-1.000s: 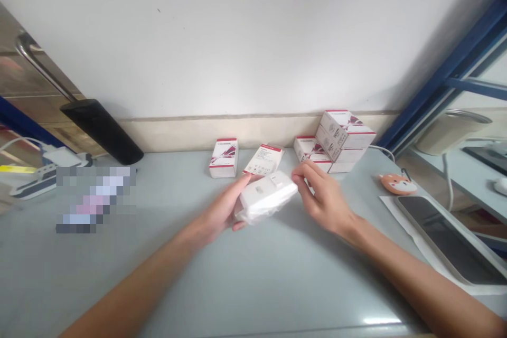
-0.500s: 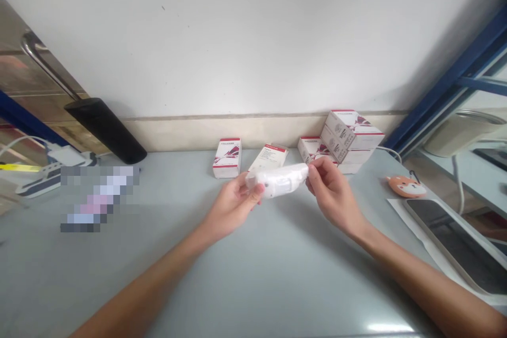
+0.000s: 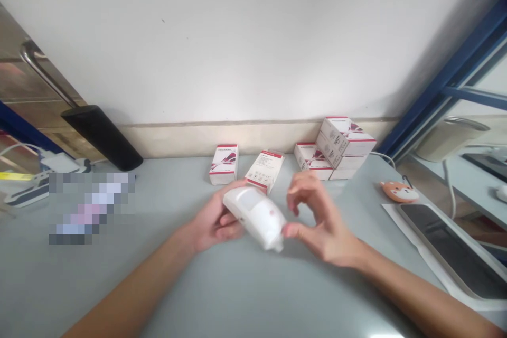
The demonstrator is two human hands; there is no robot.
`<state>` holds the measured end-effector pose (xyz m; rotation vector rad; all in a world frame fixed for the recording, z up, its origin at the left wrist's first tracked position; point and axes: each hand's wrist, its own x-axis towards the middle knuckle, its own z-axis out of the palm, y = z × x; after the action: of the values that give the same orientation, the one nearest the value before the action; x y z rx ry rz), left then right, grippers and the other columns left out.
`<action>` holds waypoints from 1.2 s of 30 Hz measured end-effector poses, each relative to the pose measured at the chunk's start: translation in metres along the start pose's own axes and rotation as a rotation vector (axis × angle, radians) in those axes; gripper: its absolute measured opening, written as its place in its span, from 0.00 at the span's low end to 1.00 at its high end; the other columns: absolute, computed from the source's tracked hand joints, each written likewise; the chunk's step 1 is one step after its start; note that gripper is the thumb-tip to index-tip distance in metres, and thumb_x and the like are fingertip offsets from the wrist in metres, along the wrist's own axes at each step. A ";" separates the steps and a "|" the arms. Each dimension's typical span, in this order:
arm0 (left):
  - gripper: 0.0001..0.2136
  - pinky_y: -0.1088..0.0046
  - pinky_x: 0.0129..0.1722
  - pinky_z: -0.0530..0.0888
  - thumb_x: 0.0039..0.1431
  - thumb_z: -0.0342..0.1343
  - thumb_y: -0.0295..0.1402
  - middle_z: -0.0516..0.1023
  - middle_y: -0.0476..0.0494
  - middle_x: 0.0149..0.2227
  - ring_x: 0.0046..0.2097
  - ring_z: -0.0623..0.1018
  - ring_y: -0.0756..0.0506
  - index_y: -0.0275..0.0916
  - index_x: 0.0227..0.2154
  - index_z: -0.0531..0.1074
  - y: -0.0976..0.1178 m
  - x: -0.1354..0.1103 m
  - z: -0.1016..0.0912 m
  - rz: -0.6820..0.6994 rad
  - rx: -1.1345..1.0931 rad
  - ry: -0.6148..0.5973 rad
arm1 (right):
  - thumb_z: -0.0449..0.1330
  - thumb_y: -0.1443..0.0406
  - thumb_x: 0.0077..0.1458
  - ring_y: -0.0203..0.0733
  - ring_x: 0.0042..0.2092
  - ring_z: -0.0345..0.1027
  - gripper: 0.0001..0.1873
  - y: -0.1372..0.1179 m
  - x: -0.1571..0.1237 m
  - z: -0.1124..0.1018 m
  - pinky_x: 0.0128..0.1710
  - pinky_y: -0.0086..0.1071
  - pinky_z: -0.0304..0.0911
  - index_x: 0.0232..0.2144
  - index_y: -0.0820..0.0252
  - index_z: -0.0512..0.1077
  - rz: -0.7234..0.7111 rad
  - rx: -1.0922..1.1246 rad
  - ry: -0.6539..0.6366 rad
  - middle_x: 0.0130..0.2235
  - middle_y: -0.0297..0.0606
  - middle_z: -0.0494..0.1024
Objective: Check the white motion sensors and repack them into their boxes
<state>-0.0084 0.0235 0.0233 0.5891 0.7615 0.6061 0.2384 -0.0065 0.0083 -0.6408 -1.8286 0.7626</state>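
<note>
A small white plastic device (image 3: 255, 215) with a rounded window on its face is held above the grey table (image 3: 237, 296). My left hand (image 3: 214, 219) grips its upper left end with curled fingers. My right hand (image 3: 319, 222) touches its lower right end with the thumb, while the other fingers are spread and raised. Behind the hands, several red-and-white boxes stand along the wall: one upright (image 3: 224, 163), one leaning (image 3: 264, 170), and a stacked group (image 3: 340, 145).
A black cylinder (image 3: 99, 134) leans on the wall at left, beside a power strip (image 3: 27, 190) and a blurred patch. At right lie an orange fox-shaped item (image 3: 399, 191) and a dark tablet on white paper (image 3: 447, 243). A blue frame and a second desk stand far right.
The white device turned from lying level between both hands to slanting down to the right and came closer. My right hand's fingers opened and only the thumb stays on it.
</note>
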 end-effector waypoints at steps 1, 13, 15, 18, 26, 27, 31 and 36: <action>0.20 0.80 0.11 0.49 0.66 0.55 0.49 0.55 0.59 0.10 0.12 0.51 0.56 0.35 0.33 0.78 0.000 -0.001 0.000 -0.010 0.043 0.040 | 0.74 0.62 0.55 0.42 0.43 0.68 0.35 -0.001 -0.002 0.004 0.41 0.37 0.70 0.61 0.42 0.65 0.078 0.069 -0.092 0.52 0.39 0.67; 0.20 0.69 0.37 0.76 0.68 0.49 0.51 0.77 0.47 0.33 0.34 0.78 0.45 0.43 0.52 0.72 0.020 0.015 0.015 0.683 0.887 0.501 | 0.76 0.61 0.50 0.41 0.36 0.77 0.54 -0.003 0.014 0.002 0.33 0.37 0.73 0.70 0.36 0.51 0.451 0.526 0.133 0.52 0.39 0.76; 0.22 0.61 0.52 0.74 0.63 0.58 0.49 0.80 0.40 0.48 0.51 0.79 0.38 0.44 0.54 0.72 0.030 0.038 0.018 0.745 1.110 0.588 | 0.74 0.60 0.53 0.41 0.33 0.76 0.51 0.002 0.023 -0.016 0.30 0.37 0.72 0.70 0.36 0.51 0.384 0.401 0.317 0.49 0.38 0.77; 0.30 0.54 0.59 0.70 0.55 0.67 0.47 0.78 0.35 0.57 0.62 0.74 0.30 0.43 0.59 0.72 0.042 0.072 0.028 0.691 1.246 0.572 | 0.73 0.59 0.54 0.42 0.32 0.75 0.47 0.012 0.030 -0.038 0.30 0.39 0.72 0.69 0.39 0.55 0.302 0.113 0.483 0.43 0.35 0.76; 0.37 0.66 0.36 0.80 0.61 0.65 0.45 0.76 0.38 0.61 0.39 0.84 0.41 0.54 0.71 0.57 0.004 0.063 0.056 0.706 1.276 0.440 | 0.71 0.62 0.56 0.48 0.43 0.76 0.45 0.017 0.033 -0.046 0.49 0.49 0.74 0.69 0.45 0.54 0.143 -0.076 0.556 0.43 0.36 0.79; 0.37 0.65 0.40 0.81 0.60 0.66 0.43 0.73 0.38 0.64 0.46 0.83 0.38 0.54 0.70 0.58 -0.006 0.055 0.054 0.818 1.249 0.412 | 0.70 0.63 0.57 0.47 0.43 0.76 0.45 0.015 0.032 -0.043 0.48 0.48 0.74 0.69 0.46 0.53 0.137 -0.063 0.557 0.45 0.37 0.79; 0.37 0.54 0.59 0.76 0.61 0.67 0.36 0.64 0.38 0.69 0.66 0.72 0.34 0.57 0.70 0.56 -0.039 0.034 0.034 1.074 1.255 0.477 | 0.69 0.63 0.59 0.42 0.39 0.75 0.41 0.009 0.026 -0.033 0.41 0.43 0.75 0.68 0.43 0.54 0.081 -0.062 0.571 0.58 0.44 0.72; 0.42 0.49 0.66 0.71 0.61 0.67 0.28 0.58 0.35 0.71 0.71 0.65 0.32 0.57 0.71 0.51 -0.053 0.036 0.018 1.308 1.333 0.351 | 0.73 0.60 0.56 0.48 0.46 0.74 0.44 0.010 0.016 -0.026 0.50 0.48 0.72 0.68 0.45 0.57 0.022 -0.156 0.399 0.56 0.44 0.75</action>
<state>0.0414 0.0076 -0.0183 2.3483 1.0066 1.3909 0.2577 0.0165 0.0179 -0.8489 -1.5225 0.4673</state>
